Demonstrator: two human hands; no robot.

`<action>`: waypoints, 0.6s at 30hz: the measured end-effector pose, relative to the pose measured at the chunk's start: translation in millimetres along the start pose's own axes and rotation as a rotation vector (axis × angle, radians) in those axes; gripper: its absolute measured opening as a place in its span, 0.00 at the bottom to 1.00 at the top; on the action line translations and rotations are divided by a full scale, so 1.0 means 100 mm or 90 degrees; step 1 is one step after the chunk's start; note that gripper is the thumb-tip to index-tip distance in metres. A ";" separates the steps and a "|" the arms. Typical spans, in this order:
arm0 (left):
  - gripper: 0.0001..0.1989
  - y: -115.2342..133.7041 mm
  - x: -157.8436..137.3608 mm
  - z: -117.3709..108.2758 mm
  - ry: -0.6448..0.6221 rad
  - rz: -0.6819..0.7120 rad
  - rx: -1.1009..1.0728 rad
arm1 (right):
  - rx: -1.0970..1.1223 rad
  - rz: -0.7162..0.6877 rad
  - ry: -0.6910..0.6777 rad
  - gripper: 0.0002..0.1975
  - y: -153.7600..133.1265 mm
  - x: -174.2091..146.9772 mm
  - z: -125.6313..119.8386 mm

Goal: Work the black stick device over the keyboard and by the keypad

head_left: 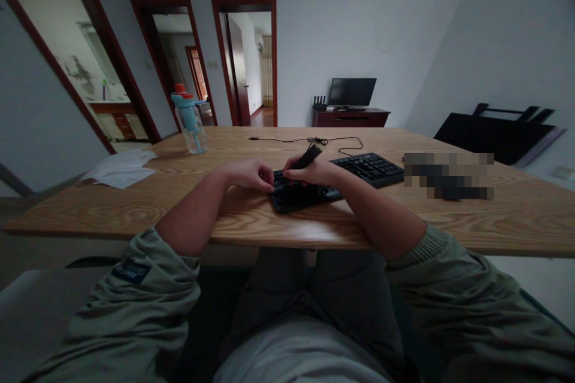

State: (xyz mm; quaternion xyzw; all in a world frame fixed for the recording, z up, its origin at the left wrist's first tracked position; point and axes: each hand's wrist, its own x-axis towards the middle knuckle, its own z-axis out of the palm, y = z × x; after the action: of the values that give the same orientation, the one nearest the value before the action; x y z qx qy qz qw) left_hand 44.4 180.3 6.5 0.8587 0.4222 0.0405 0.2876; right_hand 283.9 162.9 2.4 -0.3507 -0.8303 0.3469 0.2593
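A black keyboard (371, 169) lies at a slant on the wooden table, its left end closer to me. At that left end, my left hand (251, 175) has its fingers curled down, with thumb and fingertips closed at the keyboard's edge. My right hand (314, 171) is over the left part of the keys, its fingers wrapped round a black brush (309, 157). The brush tilts up to the right, with its wider end on top; its lower tip is hidden by my fingers. Both hands and the brush cover some of the keys.
A cable (287, 141) lies coiled behind the keyboard on the table (242, 221). White paper tissues (121, 167) and a clear bottle with a blue and red lid (191, 122) stand at left. A blurred-out dark object (449, 179) lies right. A monitor (353, 92) stands beyond.
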 end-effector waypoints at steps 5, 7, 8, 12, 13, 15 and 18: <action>0.19 0.02 0.00 0.01 0.011 0.024 -0.015 | 0.002 0.019 -0.010 0.09 0.03 0.01 -0.04; 0.19 0.03 -0.01 0.01 0.016 0.029 -0.015 | -0.005 0.036 -0.014 0.09 0.04 0.01 -0.05; 0.20 0.04 -0.01 0.01 0.017 0.028 -0.013 | -0.011 0.046 -0.010 0.09 0.04 0.02 -0.05; 0.23 0.05 -0.01 0.01 0.021 0.024 -0.011 | -0.021 0.083 0.016 0.11 0.04 0.03 -0.06; 0.23 0.04 -0.01 0.01 0.024 0.025 -0.011 | -0.019 0.087 0.017 0.12 0.04 0.03 -0.06; 0.23 0.04 0.00 0.01 0.029 0.025 -0.008 | -0.013 0.087 0.015 0.12 0.04 0.04 -0.06; 0.23 0.04 0.02 0.02 0.032 0.026 -0.003 | -0.001 0.076 0.018 0.12 0.07 0.06 -0.06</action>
State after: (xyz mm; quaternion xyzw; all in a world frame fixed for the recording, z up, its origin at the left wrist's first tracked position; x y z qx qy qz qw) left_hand 49.4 178.7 6.8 0.8650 0.4119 0.0690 0.2781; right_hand 287.3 173.6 2.1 -0.4048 -0.8045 0.3558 0.2495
